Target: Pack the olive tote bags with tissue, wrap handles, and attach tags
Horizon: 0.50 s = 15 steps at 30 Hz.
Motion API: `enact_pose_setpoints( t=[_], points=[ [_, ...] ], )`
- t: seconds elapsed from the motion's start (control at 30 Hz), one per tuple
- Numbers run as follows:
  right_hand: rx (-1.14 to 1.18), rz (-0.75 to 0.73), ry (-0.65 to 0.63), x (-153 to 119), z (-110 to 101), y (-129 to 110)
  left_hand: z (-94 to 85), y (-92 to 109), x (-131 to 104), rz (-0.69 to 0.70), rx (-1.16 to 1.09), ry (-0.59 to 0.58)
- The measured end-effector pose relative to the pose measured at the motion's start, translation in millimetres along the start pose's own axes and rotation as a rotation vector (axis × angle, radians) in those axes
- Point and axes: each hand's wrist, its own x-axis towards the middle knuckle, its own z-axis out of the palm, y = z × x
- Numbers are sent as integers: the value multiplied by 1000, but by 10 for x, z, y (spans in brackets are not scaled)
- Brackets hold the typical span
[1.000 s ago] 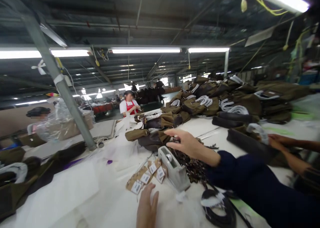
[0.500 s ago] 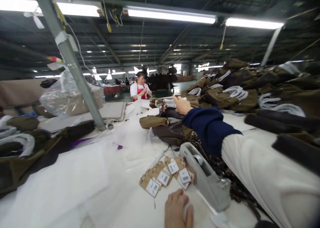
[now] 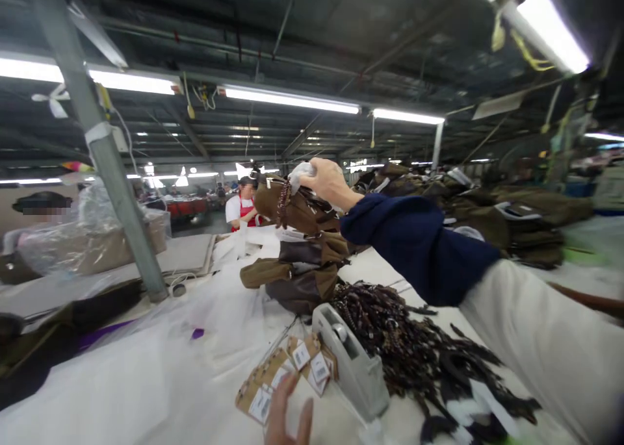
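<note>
The fingers of the right hand (image 3: 327, 184) are closed on the white-wrapped handle (image 3: 301, 175) of an olive-brown bag (image 3: 312, 216). The thumb and fingers of the left hand (image 3: 286, 419) stand apart, with nothing visible between them; the lower part of this hand lies outside the view.

The gripped bag is located ahead of the right wrist, above the stacked bags (image 3: 297, 286) on the white table (image 3: 219, 383). Whether its lower edge touches the stack cannot be determined. A brown braided strap (image 3: 283, 206) hangs at the side of the gripped bag. A navy cuff (image 3: 404, 243) covers the right forearm, followed by a pale sleeve (image 3: 541, 334).

The left fingertips overlap the edge of the brown cardboard tags (image 3: 266, 373) in the view; contact cannot be confirmed. The tags carry white barcode labels. A grey tape dispenser (image 3: 351, 364) is positioned directly beside the tags, and a heap of dark straps (image 3: 390, 331) lies to its right.

Further out, a metal post (image 3: 114, 152) stands tilted in the view at the left. A co-worker in a red apron (image 3: 251, 211) is located beyond the table.
</note>
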Motion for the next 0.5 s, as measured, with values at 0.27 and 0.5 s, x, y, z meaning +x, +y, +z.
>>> enact_pose_setpoints(
  t=[0.27, 0.5],
  points=[
    [370, -146, -357, -81, -1349, -631, -1396, 1790, 1069, -104, 253, 303],
    [460, -451, -807, -627, -1524, -1310, -2167, 2017, 418, -359, 131, 191]
  ],
)
